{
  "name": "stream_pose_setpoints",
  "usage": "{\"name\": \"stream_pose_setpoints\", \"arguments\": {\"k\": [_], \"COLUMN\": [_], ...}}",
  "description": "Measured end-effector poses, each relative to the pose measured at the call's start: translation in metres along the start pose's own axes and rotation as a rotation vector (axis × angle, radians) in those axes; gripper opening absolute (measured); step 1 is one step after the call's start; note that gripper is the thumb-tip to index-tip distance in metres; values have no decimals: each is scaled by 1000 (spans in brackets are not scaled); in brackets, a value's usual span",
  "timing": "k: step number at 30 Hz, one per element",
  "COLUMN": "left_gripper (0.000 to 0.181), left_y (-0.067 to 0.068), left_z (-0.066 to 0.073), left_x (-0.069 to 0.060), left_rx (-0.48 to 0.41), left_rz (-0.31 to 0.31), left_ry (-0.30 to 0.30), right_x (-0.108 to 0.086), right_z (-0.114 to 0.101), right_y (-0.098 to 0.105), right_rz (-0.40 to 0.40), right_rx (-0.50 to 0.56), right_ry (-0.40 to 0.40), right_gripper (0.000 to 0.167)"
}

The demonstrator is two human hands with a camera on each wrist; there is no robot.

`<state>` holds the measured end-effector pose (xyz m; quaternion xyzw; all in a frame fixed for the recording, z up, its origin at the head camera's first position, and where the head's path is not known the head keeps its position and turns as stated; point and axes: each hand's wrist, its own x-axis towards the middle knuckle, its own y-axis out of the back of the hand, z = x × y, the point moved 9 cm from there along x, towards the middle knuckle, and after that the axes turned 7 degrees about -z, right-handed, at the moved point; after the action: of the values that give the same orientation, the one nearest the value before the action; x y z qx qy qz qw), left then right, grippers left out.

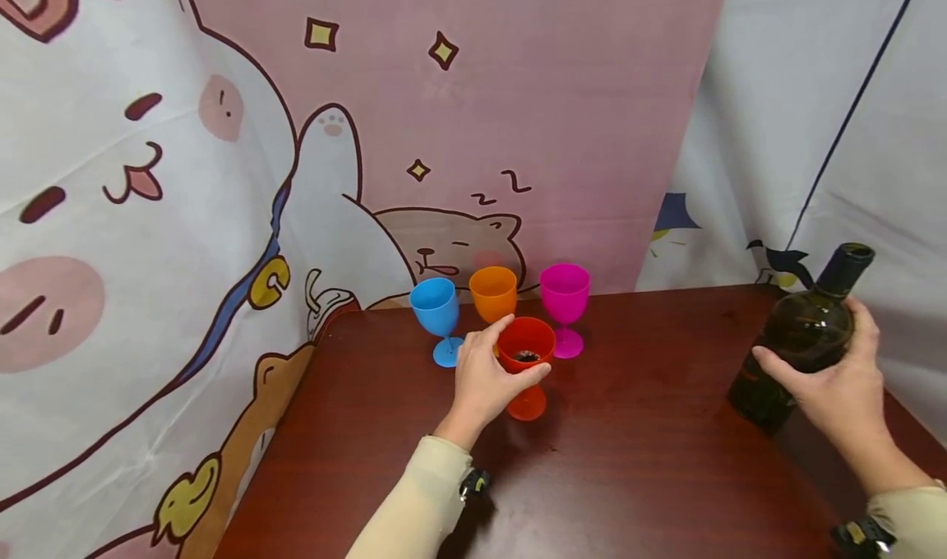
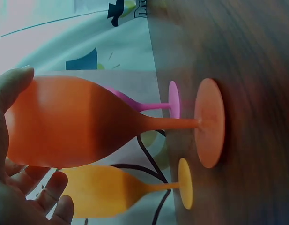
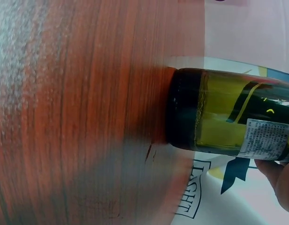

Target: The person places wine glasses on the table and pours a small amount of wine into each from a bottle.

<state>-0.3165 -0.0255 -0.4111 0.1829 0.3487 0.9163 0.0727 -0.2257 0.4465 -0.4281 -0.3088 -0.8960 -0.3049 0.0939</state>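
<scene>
A red plastic goblet [image 1: 527,341] stands upright on the table with a little dark liquid in its bowl. My left hand [image 1: 488,370] holds that bowl near the rim, thumb on one side and fingers on the other; the left wrist view shows the thumb against the goblet [image 2: 74,122]. At the far right, my right hand [image 1: 843,386] grips a dark green wine bottle [image 1: 806,329] round its body. The bottle leans a little, its mouth uncovered. Liquid shows low in the bottle [image 3: 224,115], whose base is at the tabletop; whether it touches is unclear.
Behind the red goblet stand a blue goblet [image 1: 436,308], an orange goblet [image 1: 493,292] and a magenta goblet [image 1: 565,296]. They are near the back edge of the brown wooden table [image 1: 636,460]. A cartoon-printed cloth [image 1: 577,115] hangs behind and along the left.
</scene>
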Motion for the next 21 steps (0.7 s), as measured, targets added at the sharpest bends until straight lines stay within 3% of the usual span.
{"name": "stream_pose_setpoints", "arguments": {"k": [8,16,21], "left_gripper": [86,86,85], "left_y": [-16,-58,-85], "left_z": [32,72,95], "left_x": [14,43,64], "left_rx": [15,-22,19], "left_rz": [-67,-162,-181], "left_ry": [-42,-53,-96], "right_x": [4,-2,-3], "right_z": [-3,-3,-3], "right_y": [1,2,0], "right_rz": [-6,3,7], "right_rx": [19,35,44], "right_ry": [28,25,27], "right_gripper": [119,120,120]}}
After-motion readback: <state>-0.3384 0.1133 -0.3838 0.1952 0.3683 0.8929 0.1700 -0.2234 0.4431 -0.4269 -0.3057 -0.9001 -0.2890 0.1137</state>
